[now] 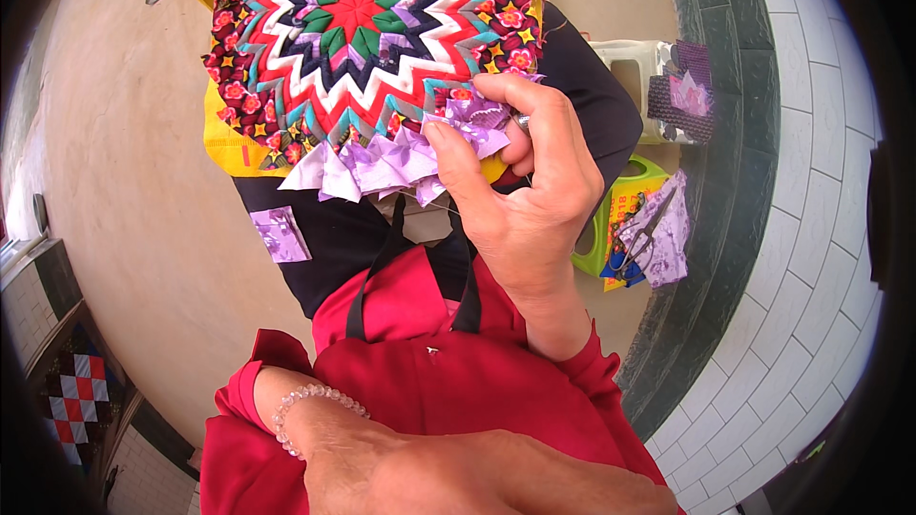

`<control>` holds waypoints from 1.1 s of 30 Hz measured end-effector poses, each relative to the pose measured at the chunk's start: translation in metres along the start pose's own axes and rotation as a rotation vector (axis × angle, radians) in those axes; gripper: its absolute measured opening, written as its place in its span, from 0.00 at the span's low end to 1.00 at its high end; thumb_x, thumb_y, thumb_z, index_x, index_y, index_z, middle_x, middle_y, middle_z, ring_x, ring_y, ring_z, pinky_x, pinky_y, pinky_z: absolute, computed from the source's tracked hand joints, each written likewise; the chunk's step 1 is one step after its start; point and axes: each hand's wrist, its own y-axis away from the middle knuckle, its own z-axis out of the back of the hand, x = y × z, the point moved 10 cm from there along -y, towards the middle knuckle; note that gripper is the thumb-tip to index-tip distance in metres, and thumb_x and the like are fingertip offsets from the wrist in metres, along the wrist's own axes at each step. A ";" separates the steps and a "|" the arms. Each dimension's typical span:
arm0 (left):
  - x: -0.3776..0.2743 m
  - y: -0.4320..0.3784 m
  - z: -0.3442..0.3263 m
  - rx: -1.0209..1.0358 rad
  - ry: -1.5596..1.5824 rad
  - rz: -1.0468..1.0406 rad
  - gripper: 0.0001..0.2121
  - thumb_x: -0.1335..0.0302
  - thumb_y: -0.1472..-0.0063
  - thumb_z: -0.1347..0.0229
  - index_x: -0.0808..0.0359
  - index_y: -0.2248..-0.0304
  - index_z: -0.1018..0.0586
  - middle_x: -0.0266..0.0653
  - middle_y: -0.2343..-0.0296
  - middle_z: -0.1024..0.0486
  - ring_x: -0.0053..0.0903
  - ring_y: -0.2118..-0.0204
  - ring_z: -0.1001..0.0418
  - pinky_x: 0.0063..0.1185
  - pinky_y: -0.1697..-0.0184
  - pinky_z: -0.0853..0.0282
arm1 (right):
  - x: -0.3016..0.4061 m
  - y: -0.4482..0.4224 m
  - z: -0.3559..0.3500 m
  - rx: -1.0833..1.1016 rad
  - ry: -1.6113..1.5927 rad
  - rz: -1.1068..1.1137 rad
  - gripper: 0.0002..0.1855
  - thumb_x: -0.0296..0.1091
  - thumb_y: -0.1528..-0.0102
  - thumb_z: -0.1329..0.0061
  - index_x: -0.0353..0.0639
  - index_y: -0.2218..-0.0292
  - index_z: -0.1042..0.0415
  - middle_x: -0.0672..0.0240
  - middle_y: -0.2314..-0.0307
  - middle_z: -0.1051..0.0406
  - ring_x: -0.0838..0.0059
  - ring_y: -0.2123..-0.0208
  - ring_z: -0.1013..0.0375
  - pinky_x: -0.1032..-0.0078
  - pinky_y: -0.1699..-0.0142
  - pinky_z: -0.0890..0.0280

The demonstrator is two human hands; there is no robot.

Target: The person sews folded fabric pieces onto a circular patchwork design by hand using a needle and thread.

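Note:
A round patchwork, folded fabric points ringed around a red and green centre, lies across my lap on yellow cloth. My right hand, a ring on one finger, pinches its near right edge where purple floral fabric pieces overlap. A thin pale thread trails below that edge. My left hand wears a clear bead bracelet and is close to the camera at the bottom; its fingertips are hidden. A separate purple floral patch rests on my dark trouser leg.
To the right, black scissors lie on purple fabric over a green plastic stool. Beyond it is a translucent plastic stool with fabric scraps. A dark stone step borders the floor.

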 end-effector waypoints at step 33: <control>-0.001 -0.003 -0.001 0.082 -0.073 0.011 0.19 0.65 0.36 0.45 0.80 0.63 0.23 0.55 0.69 0.29 0.34 0.71 0.27 0.21 0.73 0.29 | -0.006 0.000 0.001 0.068 -0.038 -0.056 0.16 0.23 0.54 0.40 0.38 0.61 0.26 0.68 0.77 0.36 0.75 0.80 0.38 0.74 0.74 0.40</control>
